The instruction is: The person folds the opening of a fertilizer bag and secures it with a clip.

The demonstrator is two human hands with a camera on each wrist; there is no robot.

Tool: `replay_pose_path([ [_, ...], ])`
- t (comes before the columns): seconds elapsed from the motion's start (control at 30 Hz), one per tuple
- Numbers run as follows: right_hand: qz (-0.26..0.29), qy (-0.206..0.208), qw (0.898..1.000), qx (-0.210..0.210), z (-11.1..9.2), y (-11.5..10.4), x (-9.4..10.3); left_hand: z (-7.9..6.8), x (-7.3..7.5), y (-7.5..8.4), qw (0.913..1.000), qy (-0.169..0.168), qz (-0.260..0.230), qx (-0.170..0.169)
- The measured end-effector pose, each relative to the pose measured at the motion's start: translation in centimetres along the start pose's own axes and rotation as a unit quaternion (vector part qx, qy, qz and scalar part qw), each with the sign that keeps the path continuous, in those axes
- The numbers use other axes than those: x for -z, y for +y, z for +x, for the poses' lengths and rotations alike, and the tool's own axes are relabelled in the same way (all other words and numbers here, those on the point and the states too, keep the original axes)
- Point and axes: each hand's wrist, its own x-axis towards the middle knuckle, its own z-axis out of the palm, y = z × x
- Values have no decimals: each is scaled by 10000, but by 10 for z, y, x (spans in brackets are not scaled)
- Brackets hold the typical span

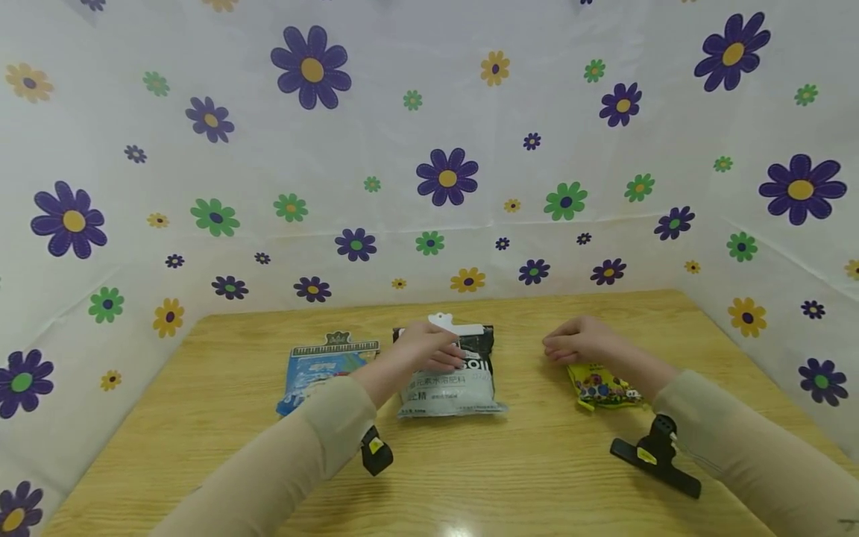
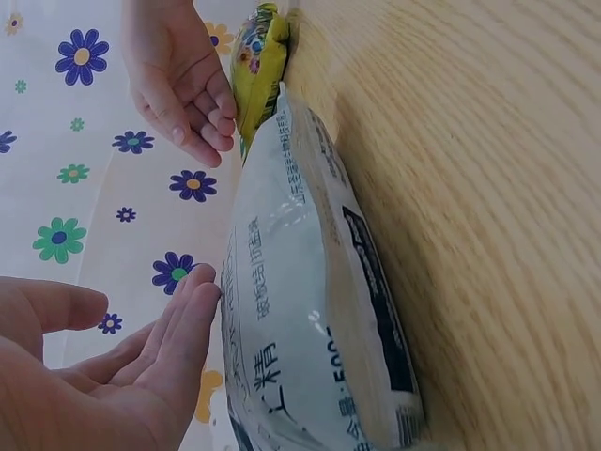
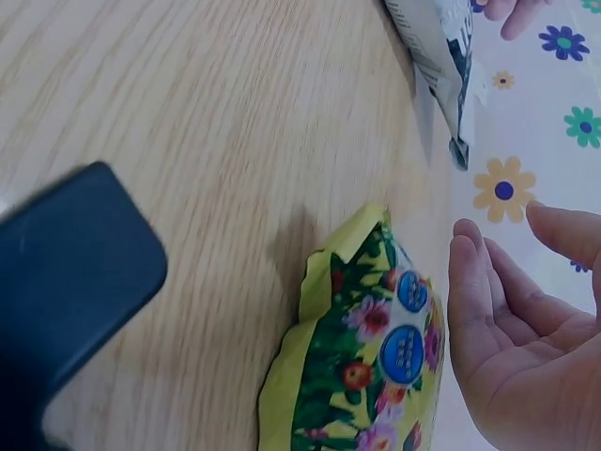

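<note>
My left hand (image 1: pixel 429 347) reaches over a silver and black printed bag (image 1: pixel 446 391) lying on the table. In the left wrist view its thumb stands apart from the relaxed fingers, with nothing between them; whether the fingertips touch the bag I cannot tell. A white clip (image 1: pixel 463 329) sits along the bag's top edge. To the right, my right hand (image 1: pixel 582 343) hovers by the far end of a yellow flower-printed packet (image 3: pixel 376 366), holding nothing. That packet's far end is hidden behind the hand in the head view.
Left of the silver bag lies a blue packet (image 1: pixel 315 377) with a patterned clip (image 1: pixel 338 344) on its top. A black clip-shaped piece (image 1: pixel 658 459) appears near the right cuff, and a smaller black piece (image 1: pixel 376 452) by the left cuff. A flowered cloth (image 1: pixel 376 149) backs the wooden table (image 1: pixel 483 477).
</note>
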Motion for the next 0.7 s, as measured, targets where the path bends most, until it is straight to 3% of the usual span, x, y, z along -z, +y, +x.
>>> replay_pose_path([
  [0.7, 96, 162, 9998, -84, -13, 18, 21, 4, -31, -4, 9983, -525, -28, -255],
])
